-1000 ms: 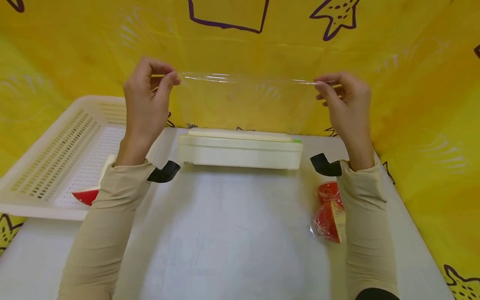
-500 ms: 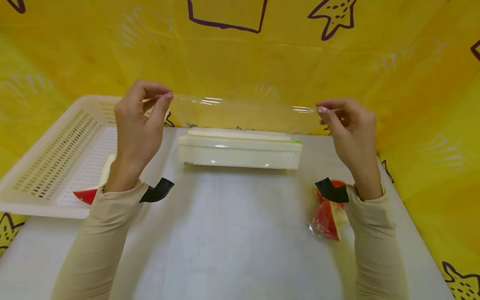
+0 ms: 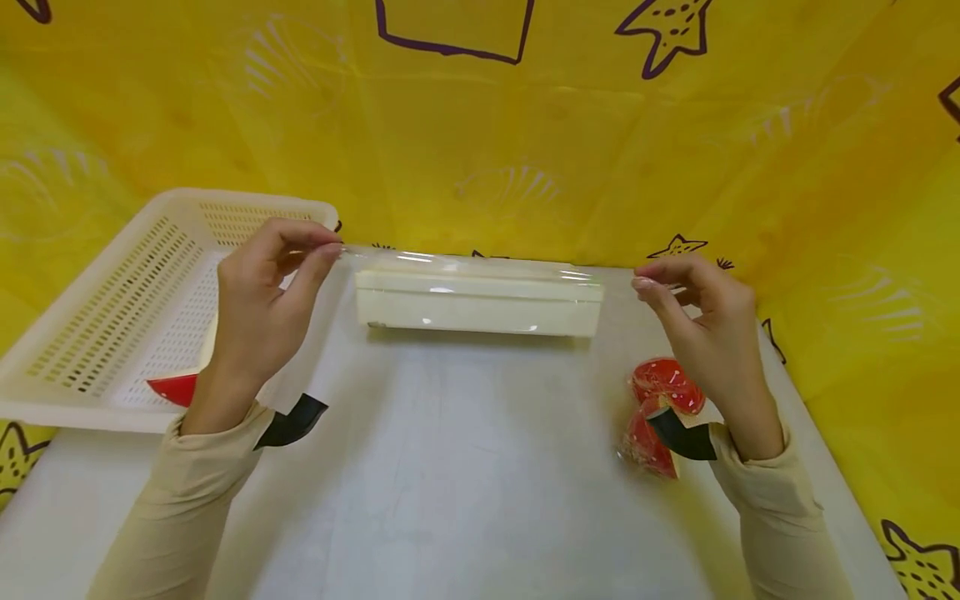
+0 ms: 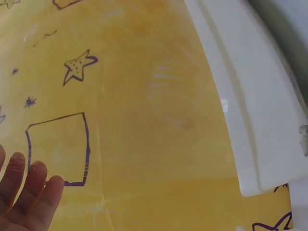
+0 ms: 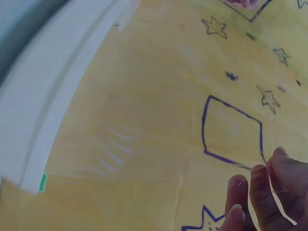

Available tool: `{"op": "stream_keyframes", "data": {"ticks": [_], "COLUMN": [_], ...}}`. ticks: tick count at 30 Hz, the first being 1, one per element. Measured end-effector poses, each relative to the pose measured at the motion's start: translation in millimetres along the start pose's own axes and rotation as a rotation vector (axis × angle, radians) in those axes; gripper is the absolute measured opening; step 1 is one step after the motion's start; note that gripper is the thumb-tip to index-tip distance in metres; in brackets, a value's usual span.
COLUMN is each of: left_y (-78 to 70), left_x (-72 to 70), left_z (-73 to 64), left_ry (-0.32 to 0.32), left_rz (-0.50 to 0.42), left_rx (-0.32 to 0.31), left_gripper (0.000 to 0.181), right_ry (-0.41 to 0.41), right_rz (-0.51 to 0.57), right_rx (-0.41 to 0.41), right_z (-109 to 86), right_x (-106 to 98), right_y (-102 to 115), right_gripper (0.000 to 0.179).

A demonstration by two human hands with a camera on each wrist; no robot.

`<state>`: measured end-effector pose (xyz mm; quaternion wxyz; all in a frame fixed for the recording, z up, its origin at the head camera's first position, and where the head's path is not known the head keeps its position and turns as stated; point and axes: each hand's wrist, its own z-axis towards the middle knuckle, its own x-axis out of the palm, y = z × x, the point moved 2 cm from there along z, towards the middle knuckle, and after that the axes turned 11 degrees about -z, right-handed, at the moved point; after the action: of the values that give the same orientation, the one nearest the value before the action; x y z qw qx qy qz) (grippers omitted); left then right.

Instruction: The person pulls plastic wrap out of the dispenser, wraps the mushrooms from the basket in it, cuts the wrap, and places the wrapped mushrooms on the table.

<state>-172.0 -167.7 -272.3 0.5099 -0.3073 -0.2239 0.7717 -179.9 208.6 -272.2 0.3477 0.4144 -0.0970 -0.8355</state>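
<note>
A clear sheet of plastic wrap is stretched level between both hands, its shiny upper edge crossing in front of the box. My left hand pinches one corner between thumb and fingers. The opposite corner is pinched by my right hand. Behind and just under the film stands a long cream-white box, near the back edge of the table. In the left wrist view some fingers of that hand show; the right wrist view shows the right fingers with film between them.
At the left a white slotted basket contains a red-skinned wedge. On the right, beside my right forearm, lie film-wrapped red wedges. A yellow patterned sheet hangs behind the white table.
Both hands have come down and toward me, moving slightly apart, with the plastic wrap held taut. Its upper edge has dropped from above the box to level with the box top.
</note>
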Motion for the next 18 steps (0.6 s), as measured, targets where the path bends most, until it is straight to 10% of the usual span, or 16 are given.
{"op": "stream_keyframes", "data": {"ticks": [11, 18], "left_y": [3.8, 10.0], "left_x": [-9.3, -12.2], "left_z": [-29.7, -51.0], "left_ry": [0.133, 0.248], "left_rz": [-0.043, -0.079], "left_rx": [0.091, 0.189], "left_gripper": [0.010, 0.044], "right_ry": [0.027, 0.114], "right_rz": [0.070, 0.073], "right_rx": [-0.135, -0.216], "right_z": [-27.7, -51.8], "right_x": [6, 9], "right_y": [-6, -11], "right_gripper": [0.016, 0.022]}}
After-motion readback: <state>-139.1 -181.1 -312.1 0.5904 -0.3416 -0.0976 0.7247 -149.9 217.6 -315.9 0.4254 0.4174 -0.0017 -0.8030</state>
